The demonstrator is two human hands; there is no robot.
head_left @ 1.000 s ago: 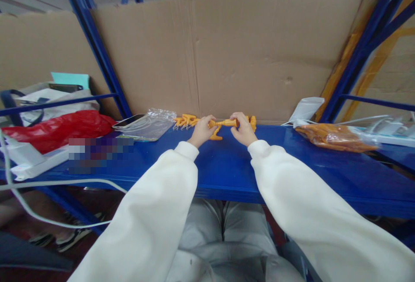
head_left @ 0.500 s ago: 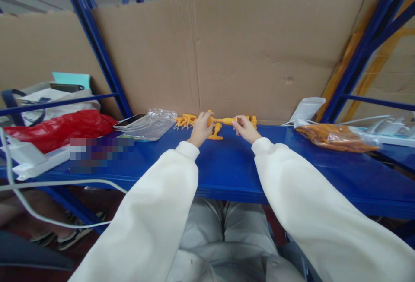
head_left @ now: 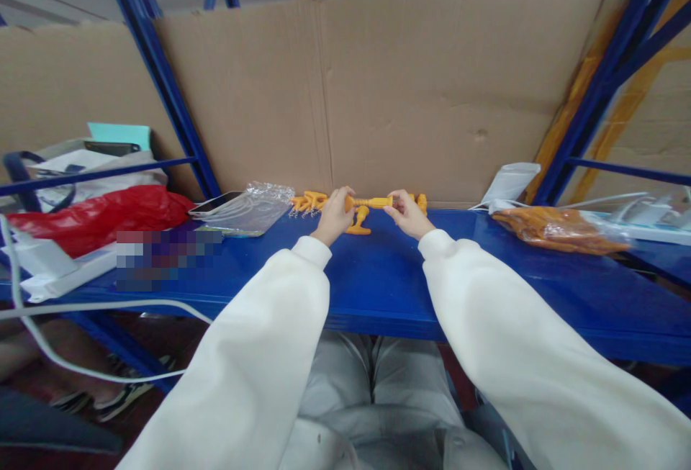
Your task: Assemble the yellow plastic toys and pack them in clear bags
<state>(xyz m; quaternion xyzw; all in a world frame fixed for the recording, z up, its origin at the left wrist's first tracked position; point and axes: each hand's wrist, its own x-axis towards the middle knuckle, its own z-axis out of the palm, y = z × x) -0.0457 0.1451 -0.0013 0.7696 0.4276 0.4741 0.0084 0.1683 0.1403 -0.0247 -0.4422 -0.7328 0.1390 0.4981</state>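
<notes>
A slim orange plastic rod (head_left: 373, 202) with ridges lies sideways between my hands, close to the cardboard. My left hand (head_left: 335, 217) is closed around its left end. At the right end, my right hand (head_left: 409, 215) pinches the rod between thumb and fingers. Just below the rod, near my left fingers, rests an orange T-shaped piece (head_left: 358, 224). Left of my left hand is a cluster of orange hook-like pieces (head_left: 309, 201) with small metal bits about it. Another orange piece (head_left: 422, 203) shows partly behind my right hand.
The blue shelf (head_left: 378, 276) is backed by a cardboard sheet (head_left: 404, 96). To the left are a clear plastic bag (head_left: 253, 214), a phone (head_left: 219, 201), a red bag (head_left: 108, 214) and a white power strip (head_left: 80, 272). An orange bundle in plastic (head_left: 556, 229) lies right.
Both hands stay almost in place on the rod. The fingers of my right hand have shifted slightly at the rod's right end, and my left fingers have drawn in a little.
</notes>
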